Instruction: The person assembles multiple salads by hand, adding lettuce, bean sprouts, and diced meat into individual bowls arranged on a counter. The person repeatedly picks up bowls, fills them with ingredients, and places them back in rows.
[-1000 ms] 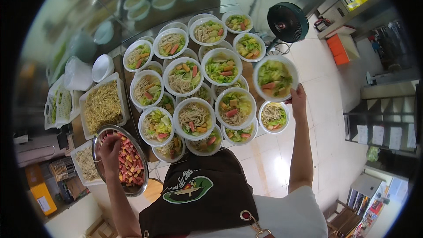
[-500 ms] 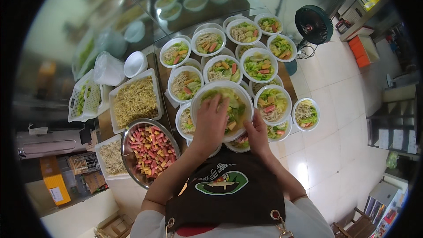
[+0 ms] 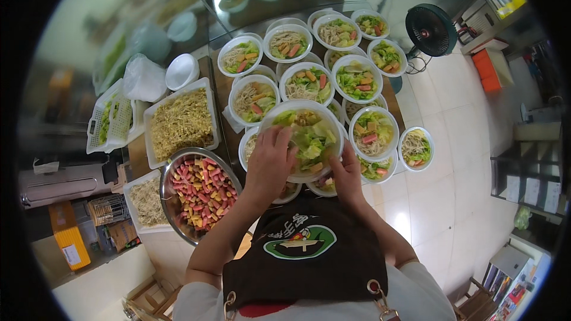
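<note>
A clear round bowl [image 3: 309,138] of noodles, green leaves and sausage pieces sits on top of other filled bowls, close in front of me. My left hand [image 3: 270,163] lies on its left rim with the fingers over the food. My right hand [image 3: 347,177] grips its lower right edge. Several more filled white bowls [image 3: 357,77] are stacked in rows beyond it.
A steel bowl of red and yellow chopped pieces [image 3: 199,193] stands at my left, with a white tray of noodles [image 3: 181,120] behind it. A basket of greens [image 3: 110,123] is further left. A black fan [image 3: 430,30] stands on the tiled floor at right.
My left hand left the steel bowl and my right hand carried a bowl from the far right. Both hands now hold that bowl on the stack in front of me.
</note>
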Demonstrator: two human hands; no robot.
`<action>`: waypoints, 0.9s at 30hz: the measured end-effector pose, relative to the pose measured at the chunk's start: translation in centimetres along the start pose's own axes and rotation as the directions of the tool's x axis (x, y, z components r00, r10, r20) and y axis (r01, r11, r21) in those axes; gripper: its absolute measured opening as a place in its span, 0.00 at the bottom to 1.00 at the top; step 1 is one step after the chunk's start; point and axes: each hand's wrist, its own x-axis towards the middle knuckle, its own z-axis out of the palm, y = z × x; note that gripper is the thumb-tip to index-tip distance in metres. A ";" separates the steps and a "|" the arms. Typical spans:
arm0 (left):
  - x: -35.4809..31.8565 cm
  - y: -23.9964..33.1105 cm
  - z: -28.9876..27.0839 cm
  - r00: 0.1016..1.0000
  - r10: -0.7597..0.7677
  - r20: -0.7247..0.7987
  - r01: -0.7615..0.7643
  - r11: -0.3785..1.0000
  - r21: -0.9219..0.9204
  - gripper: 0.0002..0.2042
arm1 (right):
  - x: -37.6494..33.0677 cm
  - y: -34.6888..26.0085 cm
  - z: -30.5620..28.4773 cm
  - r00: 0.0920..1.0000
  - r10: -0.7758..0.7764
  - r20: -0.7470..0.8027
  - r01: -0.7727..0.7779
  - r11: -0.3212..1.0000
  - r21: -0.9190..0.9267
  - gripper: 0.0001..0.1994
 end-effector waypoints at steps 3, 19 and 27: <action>0.1 0.5 0.7 0.999 0.046 -0.012 -0.043 0.987 0.153 0.24 | -0.1 0.0 1.3 0.998 0.053 0.036 -0.053 0.998 0.016 0.21; 1.4 0.0 -3.9 0.989 0.077 0.124 -0.082 0.996 0.034 0.18 | -0.1 -0.2 1.1 0.993 0.082 0.090 -0.083 0.997 0.006 0.21; -0.7 1.0 -1.7 0.961 0.175 0.216 -0.242 0.908 0.341 0.24 | 0.6 -1.2 1.8 0.996 0.049 0.078 -0.051 0.998 0.025 0.20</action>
